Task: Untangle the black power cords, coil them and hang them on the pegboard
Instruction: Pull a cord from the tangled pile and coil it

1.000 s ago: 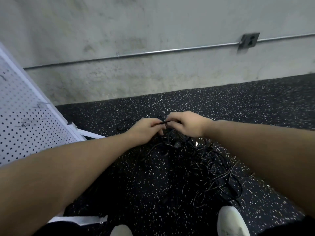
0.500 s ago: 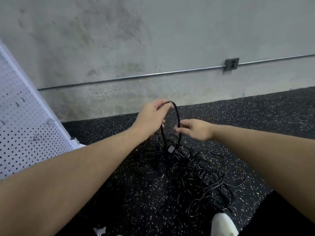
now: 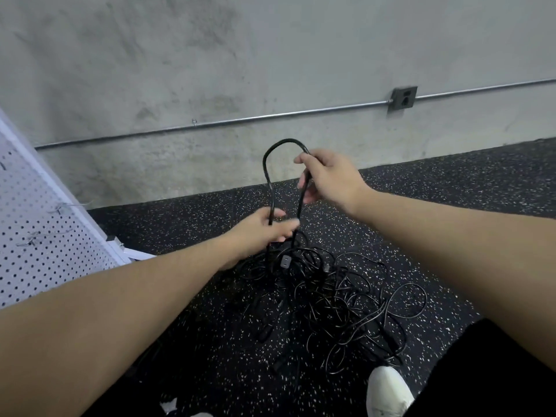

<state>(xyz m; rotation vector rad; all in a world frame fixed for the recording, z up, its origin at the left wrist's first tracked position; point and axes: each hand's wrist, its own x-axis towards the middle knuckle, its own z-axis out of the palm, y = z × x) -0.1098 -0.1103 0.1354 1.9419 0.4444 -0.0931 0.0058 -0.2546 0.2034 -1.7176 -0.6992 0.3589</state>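
Concrete wall [image 3: 180, 61] fills the upper view, grey and blotched. A metal conduit [image 3: 240, 119] runs across it to an outlet box [image 3: 404, 97] at the right.

Black rubber floor [image 3: 451, 188] with white flecks meets the wall's foot and takes up the lower half.

White pegboard [image 3: 39, 236] leans in at the left edge, a few wire hooks [image 3: 64, 207] standing out from its face.

Tangle of black power cords [image 3: 328, 299] lies on the floor between my forearms, loops spreading toward the right, several plug ends showing among the strands.

My white shoe [image 3: 388, 392] sits at the bottom right, just beside the near edge of the tangle.

One cord loop [image 3: 282, 143] stands up out of the pile in an inverted U, its top against the wall, both legs running down into the heap.

My right hand [image 3: 331, 179] is the higher one; fingers and thumb curl around the right leg of the loop near its top.

My left hand [image 3: 264, 228] is lower, just above the pile; thumb and fingers pinch the left leg of the loop.

A small grey plug face [image 3: 285, 261] shows just beneath my left hand.
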